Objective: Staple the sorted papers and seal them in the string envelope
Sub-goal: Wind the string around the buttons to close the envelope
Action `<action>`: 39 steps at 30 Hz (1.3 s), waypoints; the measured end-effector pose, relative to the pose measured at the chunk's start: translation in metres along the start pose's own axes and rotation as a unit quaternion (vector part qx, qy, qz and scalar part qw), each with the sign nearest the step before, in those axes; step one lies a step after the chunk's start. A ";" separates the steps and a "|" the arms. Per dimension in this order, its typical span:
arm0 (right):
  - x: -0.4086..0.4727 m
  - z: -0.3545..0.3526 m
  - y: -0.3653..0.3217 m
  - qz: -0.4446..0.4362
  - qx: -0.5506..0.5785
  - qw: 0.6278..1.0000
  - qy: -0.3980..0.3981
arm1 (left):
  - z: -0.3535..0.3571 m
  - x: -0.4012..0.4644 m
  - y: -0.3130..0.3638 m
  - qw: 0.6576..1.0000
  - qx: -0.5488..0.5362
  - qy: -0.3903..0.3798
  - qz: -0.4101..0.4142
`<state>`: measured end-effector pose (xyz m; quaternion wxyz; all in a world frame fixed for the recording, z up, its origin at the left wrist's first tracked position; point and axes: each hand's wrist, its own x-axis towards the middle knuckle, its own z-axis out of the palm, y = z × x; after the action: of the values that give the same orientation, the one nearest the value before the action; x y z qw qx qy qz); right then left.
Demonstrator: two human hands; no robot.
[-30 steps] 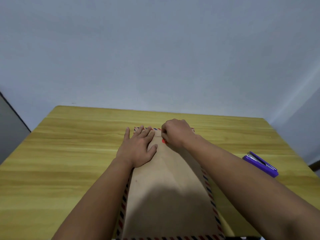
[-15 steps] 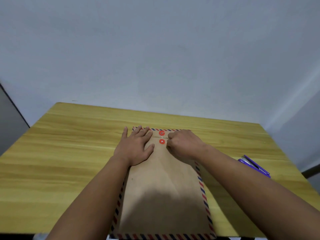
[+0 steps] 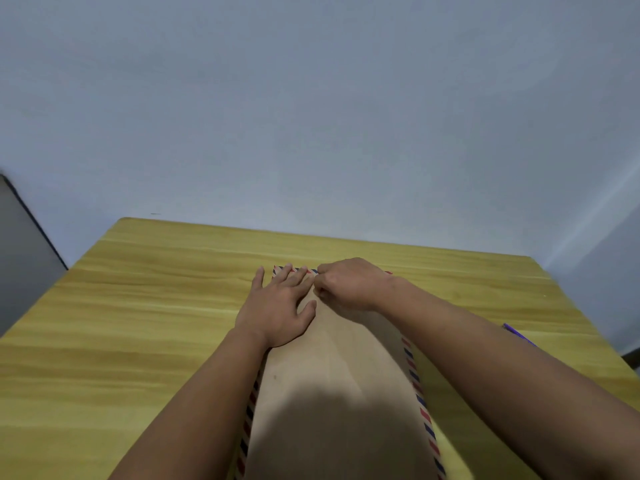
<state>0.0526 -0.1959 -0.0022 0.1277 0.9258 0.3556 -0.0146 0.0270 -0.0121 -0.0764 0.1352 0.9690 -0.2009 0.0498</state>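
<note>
A brown string envelope point(image 3: 339, 375) with a red and blue striped border lies lengthwise on the wooden table point(image 3: 138, 323), its flap end far from me. My left hand point(image 3: 280, 306) presses flat on the envelope's upper left part, fingers spread. My right hand point(image 3: 349, 285) is curled over the flap's closure, fingertips pinched together; the red string buttons are hidden under it, and I cannot make out the string itself. No loose papers are in view.
A purple stapler point(image 3: 519, 336) lies on the table at the right, mostly hidden behind my right forearm. A pale wall stands behind the table's far edge. A dark grey surface point(image 3: 20, 258) rises at the left.
My right hand has shifted left and up over the two red buttons, which showed half a second ago. The left hand stays pressed flat. The view has tilted slightly.
</note>
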 end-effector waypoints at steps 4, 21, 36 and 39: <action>0.018 -0.004 0.005 0.016 -0.001 1.000 -0.001 | -0.001 0.000 0.000 1.000 0.003 -0.001 0.000; -0.015 0.026 0.033 0.122 0.084 0.984 0.098 | -0.003 0.000 0.003 1.000 0.001 -0.004 -0.020; -0.008 0.023 -0.028 0.215 0.160 0.953 0.145 | -0.003 -0.002 0.002 1.000 -0.003 0.007 -0.022; -0.014 0.025 -0.035 0.161 0.102 0.969 0.155 | -0.002 -0.002 0.002 1.000 -0.005 0.006 -0.022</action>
<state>0.0208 -0.1863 -0.0328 -0.0230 0.9698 0.2144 0.1136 0.0247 -0.0127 -0.0743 0.1424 0.9722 -0.1788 0.0511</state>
